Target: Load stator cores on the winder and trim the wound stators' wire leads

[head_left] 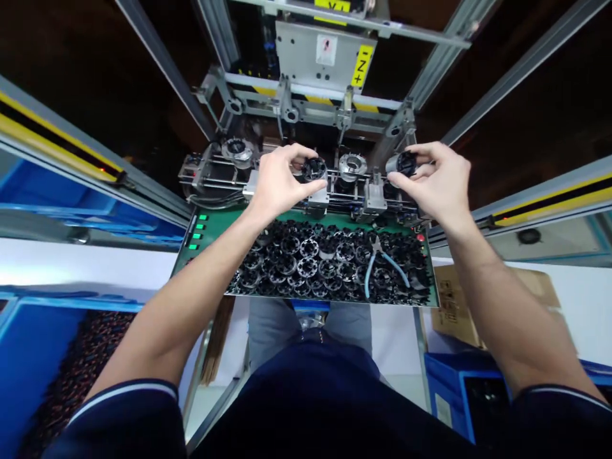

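My left hand grips a round black slotted ring part between thumb and fingers, over the machine's fixture rail. To the right, my right hand pinches a similar ring part with a grey rim, tilted at the rail's right end. Between the hands, a silver ring seat stands on the fixture. Another seat at the left has a dark part in it. Whether either held part touches a seat, I cannot tell.
Many black ring parts are heaped on the green tray. Blue-handled cutting pliers lie on them. Yellow-striped posts flank the machine. Blue bins and a cardboard box stand at the sides.
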Demonstrator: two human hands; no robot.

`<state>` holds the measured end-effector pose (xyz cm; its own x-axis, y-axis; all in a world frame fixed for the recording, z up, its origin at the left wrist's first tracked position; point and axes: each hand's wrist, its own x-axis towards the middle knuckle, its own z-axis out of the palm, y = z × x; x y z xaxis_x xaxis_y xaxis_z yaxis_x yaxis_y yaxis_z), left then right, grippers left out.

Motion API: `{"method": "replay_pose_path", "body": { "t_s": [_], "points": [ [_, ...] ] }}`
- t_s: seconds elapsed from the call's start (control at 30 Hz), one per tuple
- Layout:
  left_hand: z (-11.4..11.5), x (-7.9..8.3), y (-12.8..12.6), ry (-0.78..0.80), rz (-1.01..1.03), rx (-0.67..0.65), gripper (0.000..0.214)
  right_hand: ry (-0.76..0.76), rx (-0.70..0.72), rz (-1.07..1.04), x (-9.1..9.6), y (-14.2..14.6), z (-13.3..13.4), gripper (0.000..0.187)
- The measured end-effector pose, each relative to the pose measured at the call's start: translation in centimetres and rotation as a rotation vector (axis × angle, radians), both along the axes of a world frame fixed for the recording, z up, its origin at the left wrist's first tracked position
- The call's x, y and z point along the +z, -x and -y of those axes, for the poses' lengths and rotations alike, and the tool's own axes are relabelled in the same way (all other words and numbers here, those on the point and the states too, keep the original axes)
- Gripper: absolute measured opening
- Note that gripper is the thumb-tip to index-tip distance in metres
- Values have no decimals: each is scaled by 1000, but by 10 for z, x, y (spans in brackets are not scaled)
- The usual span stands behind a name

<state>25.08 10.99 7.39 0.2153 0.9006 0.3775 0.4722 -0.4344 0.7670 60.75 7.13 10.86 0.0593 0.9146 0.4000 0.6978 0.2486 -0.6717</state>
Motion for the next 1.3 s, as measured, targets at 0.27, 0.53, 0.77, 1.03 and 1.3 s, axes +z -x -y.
{"method": "replay_pose_path", "body": {
  "t_s": [0.27, 0.53, 0.77, 1.03, 1.3],
  "points": [
    [-33, -58, -37, 166, -115, 20, 57, 234, 40, 220, -76, -24, -27, 52],
    [-27, -56, -32, 123, -142, 17, 60, 232, 106, 363, -71, -19, -29, 51],
    [-1, -31, -35, 238, -22, 28, 64, 298, 2, 59, -46, -4, 4, 57],
    [99, 47, -35, 588, 551, -217, 73, 400, 288, -679, 26, 38, 101, 62],
    [160, 101, -32, 729, 589, -306, 57, 277, 416, -796, 68, 51, 162, 49]
  ]
}}
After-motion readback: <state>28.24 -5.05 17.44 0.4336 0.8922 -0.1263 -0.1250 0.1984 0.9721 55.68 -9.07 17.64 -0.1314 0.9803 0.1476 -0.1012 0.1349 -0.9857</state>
